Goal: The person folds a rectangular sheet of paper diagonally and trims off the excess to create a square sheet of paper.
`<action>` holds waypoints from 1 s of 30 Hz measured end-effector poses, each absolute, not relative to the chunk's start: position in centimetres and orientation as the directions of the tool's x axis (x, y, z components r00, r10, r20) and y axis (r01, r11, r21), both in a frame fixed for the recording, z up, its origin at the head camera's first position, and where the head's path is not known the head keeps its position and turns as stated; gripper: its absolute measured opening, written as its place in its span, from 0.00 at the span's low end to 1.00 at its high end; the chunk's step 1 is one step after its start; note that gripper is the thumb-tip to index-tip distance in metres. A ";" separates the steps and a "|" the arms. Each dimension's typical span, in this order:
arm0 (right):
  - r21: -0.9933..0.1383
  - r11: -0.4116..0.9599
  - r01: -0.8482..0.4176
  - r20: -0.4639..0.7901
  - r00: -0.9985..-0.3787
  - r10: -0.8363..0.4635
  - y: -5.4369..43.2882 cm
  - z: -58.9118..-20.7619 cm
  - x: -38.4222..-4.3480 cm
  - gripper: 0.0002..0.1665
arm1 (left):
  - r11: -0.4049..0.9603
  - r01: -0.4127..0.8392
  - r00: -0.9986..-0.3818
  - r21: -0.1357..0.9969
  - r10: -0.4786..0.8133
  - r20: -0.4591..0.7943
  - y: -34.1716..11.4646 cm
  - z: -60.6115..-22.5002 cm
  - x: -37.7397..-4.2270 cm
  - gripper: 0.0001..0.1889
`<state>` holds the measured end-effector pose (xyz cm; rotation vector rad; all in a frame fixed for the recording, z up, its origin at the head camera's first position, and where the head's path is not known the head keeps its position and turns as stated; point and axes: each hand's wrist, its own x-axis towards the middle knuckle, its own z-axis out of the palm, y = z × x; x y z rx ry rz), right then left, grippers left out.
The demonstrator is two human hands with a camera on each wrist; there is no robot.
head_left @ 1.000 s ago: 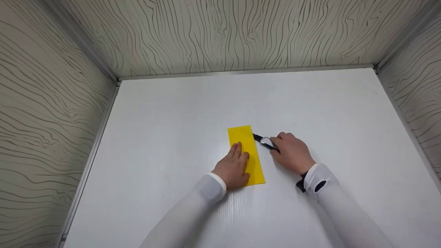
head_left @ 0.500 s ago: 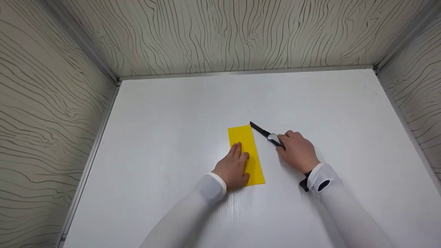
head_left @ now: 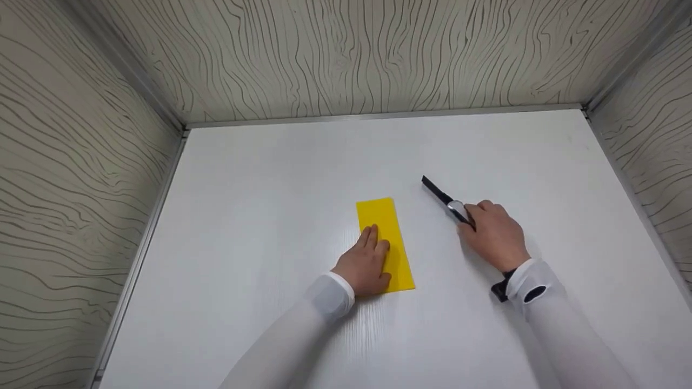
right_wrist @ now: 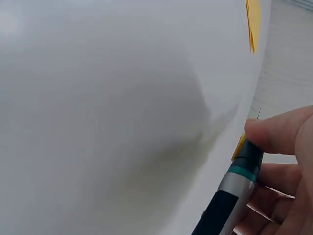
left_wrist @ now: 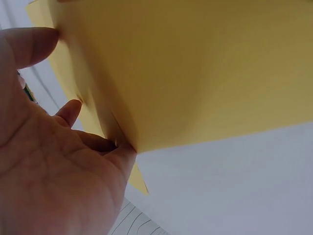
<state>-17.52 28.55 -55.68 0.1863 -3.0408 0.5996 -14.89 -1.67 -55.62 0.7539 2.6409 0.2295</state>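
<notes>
On the white table (head_left: 259,227) lies a yellow sheet of paper (head_left: 381,213), longer than it is wide. My left hand (head_left: 363,266) rests on its left part with fingers spread. The left wrist view shows the paper (left_wrist: 210,63) in folded layers, with the fingertips at its fold. Right of the paper, my right hand (head_left: 494,235) grips a utility knife (head_left: 457,208), its dark blade pointing up and left, apart from the paper. Seen from the right wrist, the utility knife's body (right_wrist: 234,186) is dark and silver with a teal ring, the thumb along it.
Wood-grain patterned walls (head_left: 346,59) stand behind the table and on both sides. A grey metal strip (head_left: 259,121) runs along the table's back edge. White sleeves cover both forearms, and a black band (head_left: 503,287) circles the right wrist.
My right hand has drawn the utility knife along the paper's right edge to its top corner, then away up and right. The left hand and the paper have stayed put.
</notes>
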 end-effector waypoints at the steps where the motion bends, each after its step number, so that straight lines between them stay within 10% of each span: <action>1: -0.376 0.920 -0.115 0.063 -0.993 -0.098 29.2 -55.7 -17.4 0.24 | 0.842 0.473 -0.783 0.258 0.536 -0.315 -1.7 -55.6 -14.9 0.30; 30: -0.386 0.922 0.023 0.029 -0.999 0.037 34.6 -57.2 -15.0 0.27 | 0.842 0.467 -0.786 0.268 0.535 -0.310 -1.6 -56.0 -15.0 0.32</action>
